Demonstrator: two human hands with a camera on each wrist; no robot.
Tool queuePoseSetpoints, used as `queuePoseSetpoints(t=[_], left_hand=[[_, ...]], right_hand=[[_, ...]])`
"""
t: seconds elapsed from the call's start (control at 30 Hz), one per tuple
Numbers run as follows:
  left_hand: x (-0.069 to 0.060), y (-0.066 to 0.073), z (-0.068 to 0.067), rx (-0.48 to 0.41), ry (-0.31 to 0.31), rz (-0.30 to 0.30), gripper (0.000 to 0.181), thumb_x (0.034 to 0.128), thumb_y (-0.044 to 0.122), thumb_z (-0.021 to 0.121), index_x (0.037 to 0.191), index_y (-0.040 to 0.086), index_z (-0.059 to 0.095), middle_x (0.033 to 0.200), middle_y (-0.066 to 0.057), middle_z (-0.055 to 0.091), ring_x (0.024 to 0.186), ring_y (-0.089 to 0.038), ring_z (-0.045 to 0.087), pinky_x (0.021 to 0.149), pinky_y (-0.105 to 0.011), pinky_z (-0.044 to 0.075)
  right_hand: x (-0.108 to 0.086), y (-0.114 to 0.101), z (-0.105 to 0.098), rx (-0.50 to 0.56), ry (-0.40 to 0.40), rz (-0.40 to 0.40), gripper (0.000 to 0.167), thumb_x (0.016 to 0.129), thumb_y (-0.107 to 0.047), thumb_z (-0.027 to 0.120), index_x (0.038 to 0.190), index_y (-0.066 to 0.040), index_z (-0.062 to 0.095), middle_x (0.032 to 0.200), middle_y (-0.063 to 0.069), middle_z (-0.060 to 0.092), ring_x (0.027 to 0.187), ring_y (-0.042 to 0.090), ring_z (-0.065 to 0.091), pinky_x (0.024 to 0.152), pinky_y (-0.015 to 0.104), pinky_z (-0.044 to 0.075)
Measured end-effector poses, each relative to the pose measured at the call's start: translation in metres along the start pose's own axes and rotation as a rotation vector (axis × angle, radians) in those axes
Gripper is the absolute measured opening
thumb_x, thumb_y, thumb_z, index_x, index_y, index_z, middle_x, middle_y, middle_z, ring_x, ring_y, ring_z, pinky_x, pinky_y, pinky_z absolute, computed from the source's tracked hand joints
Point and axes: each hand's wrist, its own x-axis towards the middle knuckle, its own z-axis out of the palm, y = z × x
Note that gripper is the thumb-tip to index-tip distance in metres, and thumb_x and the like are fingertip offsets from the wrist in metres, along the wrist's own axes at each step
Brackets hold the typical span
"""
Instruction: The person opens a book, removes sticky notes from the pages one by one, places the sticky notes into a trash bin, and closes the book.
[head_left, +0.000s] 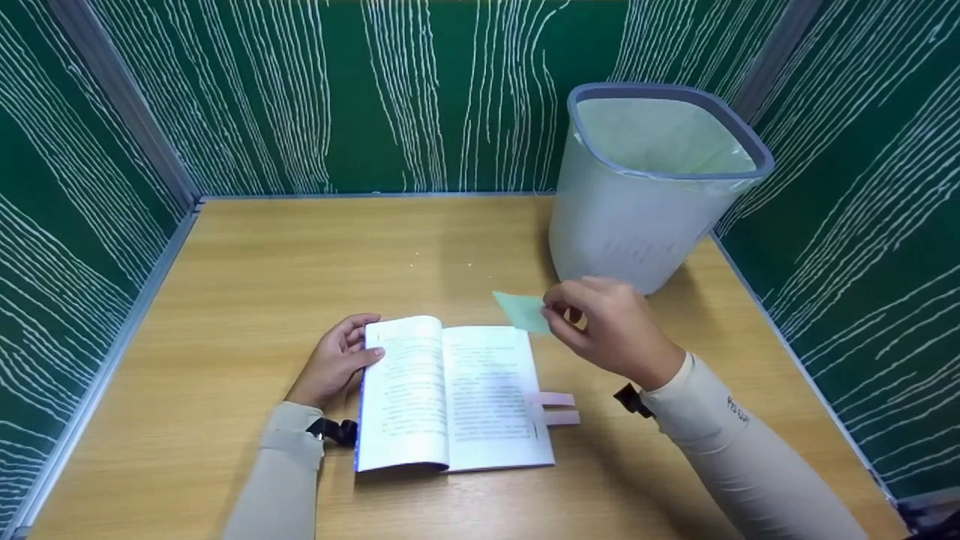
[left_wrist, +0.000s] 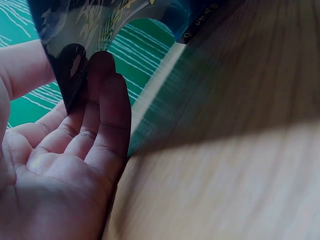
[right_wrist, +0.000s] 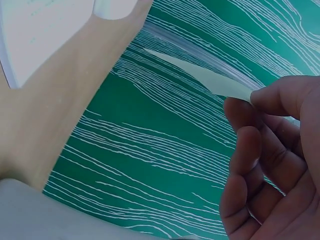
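Observation:
An open book lies on the table, its left part raised a little off the wood. My left hand grips the book's upper left edge, thumb on the page and fingers behind the cover. The left wrist view shows those fingers against the dark, patterned cover. Above the book's upper right corner, my right hand pinches a pale green sticky note between thumb and index finger. In the right wrist view the note is seen nearly edge-on. Two pink tabs stick out from the book's right edge.
A pale bin with a grey rim and a liner stands at the back right of the wooden table. Green panels with white wavy lines enclose the back and sides. Small white specks lie behind the book.

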Motion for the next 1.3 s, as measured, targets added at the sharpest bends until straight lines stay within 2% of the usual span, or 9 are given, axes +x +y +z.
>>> queuePoseSetpoints(t=[0.23, 0.8, 1.03, 1.3], left_hand=[[0.0, -0.002, 0.0, 0.038, -0.002, 0.018, 0.064, 0.0925, -0.005, 0.07, 0.149, -0.004, 0.041, 0.135, -0.022, 0.059, 0.115, -0.028, 0.067, 0.087, -0.032, 0.06], [0.001, -0.001, 0.001, 0.03, 0.002, 0.021, 0.065, 0.0923, -0.007, 0.07, 0.15, -0.006, 0.04, 0.136, -0.024, 0.059, 0.113, -0.026, 0.068, 0.087, -0.031, 0.06], [0.0, -0.001, 0.001, 0.026, 0.0, 0.025, 0.063, 0.0926, -0.007, 0.069, 0.149, -0.005, 0.041, 0.137, -0.026, 0.058, 0.114, -0.027, 0.067, 0.087, -0.031, 0.06], [0.0, -0.002, 0.0, 0.016, -0.015, 0.03, 0.065, 0.0931, -0.007, 0.068, 0.151, -0.006, 0.038, 0.136, -0.024, 0.058, 0.115, -0.027, 0.067, 0.087, -0.032, 0.06]], right_hand=[[0.01, 0.001, -0.013, -0.027, 0.03, -0.004, 0.005, 0.093, -0.015, 0.073, 0.098, -0.013, 0.071, 0.082, -0.002, 0.069, 0.068, 0.012, 0.063, 0.061, 0.028, 0.056], [0.023, 0.009, -0.04, -0.069, 0.1, 0.037, 0.008, 0.095, -0.016, 0.071, 0.1, -0.01, 0.069, 0.085, 0.002, 0.074, 0.069, 0.012, 0.066, 0.066, 0.03, 0.06], [0.028, 0.014, -0.049, -0.087, 0.156, 0.033, 0.01, 0.095, -0.016, 0.071, 0.099, -0.007, 0.068, 0.083, 0.003, 0.073, 0.07, 0.012, 0.068, 0.068, 0.032, 0.061], [0.032, 0.015, -0.061, -0.107, 0.208, 0.063, 0.011, 0.096, -0.016, 0.071, 0.1, -0.006, 0.069, 0.085, 0.001, 0.076, 0.07, 0.009, 0.068, 0.069, 0.025, 0.059]])
